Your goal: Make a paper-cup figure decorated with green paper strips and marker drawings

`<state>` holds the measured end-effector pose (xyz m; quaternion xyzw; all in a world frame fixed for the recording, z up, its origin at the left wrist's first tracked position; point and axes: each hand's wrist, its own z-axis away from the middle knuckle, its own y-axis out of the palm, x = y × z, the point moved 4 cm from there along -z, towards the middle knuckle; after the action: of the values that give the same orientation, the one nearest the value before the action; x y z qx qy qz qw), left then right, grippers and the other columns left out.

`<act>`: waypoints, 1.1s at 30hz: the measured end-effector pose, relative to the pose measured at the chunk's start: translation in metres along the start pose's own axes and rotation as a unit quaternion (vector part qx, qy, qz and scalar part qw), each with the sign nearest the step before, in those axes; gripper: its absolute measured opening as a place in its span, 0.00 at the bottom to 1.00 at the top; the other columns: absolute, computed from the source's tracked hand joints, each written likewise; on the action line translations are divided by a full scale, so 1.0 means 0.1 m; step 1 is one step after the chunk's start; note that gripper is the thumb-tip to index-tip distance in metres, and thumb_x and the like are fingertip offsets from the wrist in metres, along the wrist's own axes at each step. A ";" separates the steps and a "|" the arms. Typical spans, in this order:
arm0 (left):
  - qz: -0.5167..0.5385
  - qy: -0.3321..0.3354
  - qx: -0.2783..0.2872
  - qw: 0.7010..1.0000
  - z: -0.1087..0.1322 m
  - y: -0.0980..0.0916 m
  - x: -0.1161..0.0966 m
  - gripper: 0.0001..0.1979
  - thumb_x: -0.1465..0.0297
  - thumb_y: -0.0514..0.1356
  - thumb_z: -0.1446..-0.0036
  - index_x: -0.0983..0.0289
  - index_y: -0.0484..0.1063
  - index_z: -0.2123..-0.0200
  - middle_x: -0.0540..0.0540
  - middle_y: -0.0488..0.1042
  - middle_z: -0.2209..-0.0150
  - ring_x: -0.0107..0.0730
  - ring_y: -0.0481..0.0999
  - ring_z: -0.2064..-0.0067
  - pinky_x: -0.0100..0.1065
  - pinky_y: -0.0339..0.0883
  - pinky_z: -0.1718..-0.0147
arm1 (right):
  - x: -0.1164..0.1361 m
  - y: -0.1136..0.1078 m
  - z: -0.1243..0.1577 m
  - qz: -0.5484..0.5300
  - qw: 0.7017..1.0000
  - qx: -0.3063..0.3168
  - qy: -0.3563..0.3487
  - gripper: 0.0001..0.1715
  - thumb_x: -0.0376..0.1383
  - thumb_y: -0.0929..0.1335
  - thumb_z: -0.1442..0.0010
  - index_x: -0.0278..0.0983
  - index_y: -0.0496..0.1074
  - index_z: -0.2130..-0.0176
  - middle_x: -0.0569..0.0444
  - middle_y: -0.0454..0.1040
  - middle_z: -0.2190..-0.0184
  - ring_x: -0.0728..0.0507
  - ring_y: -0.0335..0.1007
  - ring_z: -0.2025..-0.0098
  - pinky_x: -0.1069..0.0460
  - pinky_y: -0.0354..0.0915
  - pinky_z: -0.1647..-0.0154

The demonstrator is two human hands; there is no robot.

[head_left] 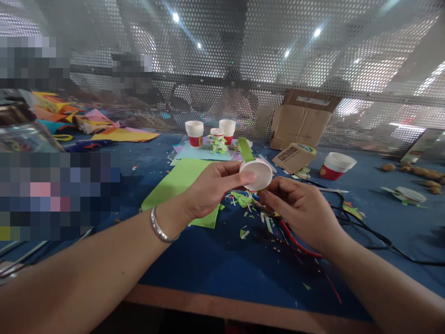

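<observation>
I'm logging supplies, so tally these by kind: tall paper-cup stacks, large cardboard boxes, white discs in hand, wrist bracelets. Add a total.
Tall paper-cup stacks: 3 (left stack, middle stack, right stack)
Large cardboard box: 1
White disc in the left hand: 1
Silver bracelet: 1
Total: 6

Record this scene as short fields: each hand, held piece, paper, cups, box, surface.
left hand: grip on a round white piece, thumb across its face
right hand: fingertips by the piece's lower edge; contact unclear
held piece: green strip jutting up at its upper edge
paper: green sheet partly behind the left hand; scraps beneath the hands
cups: three red-and-white stacks
box: open cardboard box, back right
surface: blue tabletop
</observation>
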<state>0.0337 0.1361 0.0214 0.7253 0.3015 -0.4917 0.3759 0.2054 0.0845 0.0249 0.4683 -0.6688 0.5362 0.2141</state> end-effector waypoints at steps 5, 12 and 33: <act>-0.004 0.020 -0.031 0.999 0.00 -0.01 0.00 0.12 0.65 0.74 0.48 0.63 0.85 0.60 0.55 0.82 0.61 0.32 0.76 0.59 0.34 0.67 0.54 | -0.01 0.00 0.00 0.005 1.000 -0.009 -0.001 0.13 0.43 0.69 0.34 0.38 0.75 0.68 0.58 0.70 0.74 0.48 0.63 0.71 0.52 0.60 0.69; -0.001 0.019 -0.047 0.999 0.02 0.04 0.02 0.13 0.66 0.74 0.48 0.63 0.85 0.58 0.55 0.82 0.59 0.31 0.76 0.57 0.32 0.69 0.54 | 0.01 0.01 0.00 0.003 1.000 -0.021 0.002 0.13 0.43 0.69 0.34 0.38 0.76 0.66 0.57 0.73 0.74 0.48 0.66 0.71 0.52 0.61 0.69; -0.047 0.089 -0.100 0.990 0.10 0.09 -0.05 0.12 0.62 0.72 0.46 0.63 0.81 0.63 0.53 0.80 0.63 0.31 0.75 0.60 0.33 0.70 0.57 | -0.02 0.03 0.00 0.004 1.000 -0.028 0.004 0.13 0.44 0.69 0.34 0.38 0.78 0.64 0.54 0.78 0.72 0.45 0.72 0.69 0.51 0.66 0.67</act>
<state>0.0346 0.1229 0.0261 0.7102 0.4148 -0.4097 0.3946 0.2037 0.0854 0.0220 0.4573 -0.6845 0.5199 0.2282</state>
